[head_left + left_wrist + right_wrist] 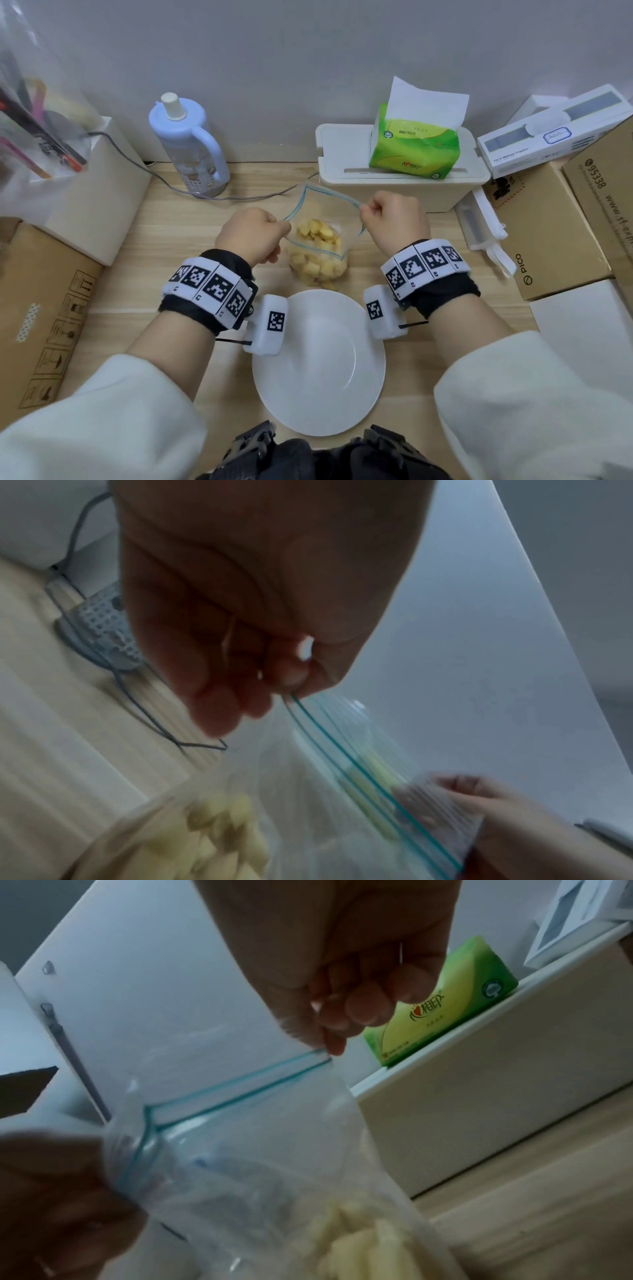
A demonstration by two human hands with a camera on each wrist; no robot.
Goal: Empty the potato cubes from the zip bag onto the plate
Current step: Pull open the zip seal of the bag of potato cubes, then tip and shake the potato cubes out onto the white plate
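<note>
Left hand [251, 236] pinches the zip bag [317, 240] rim at 9 o'clock; potato cubes [318, 255] sit inside, at 12 o'clock from the white plate [318, 383]; right hand [394, 219] pinches at 3 o'clock. Best keep the mouth stretched wide, then tip toward the plate's centre.

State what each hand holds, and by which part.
Both hold the zip bag by its blue-lined mouth: the left hand pinches one side, the right hand the opposite side.

Cream sleeves [113, 404], black wrist wraps [191, 308] under white coded bands [209, 284], each with what looks like a white camera block [270, 320]
</note>
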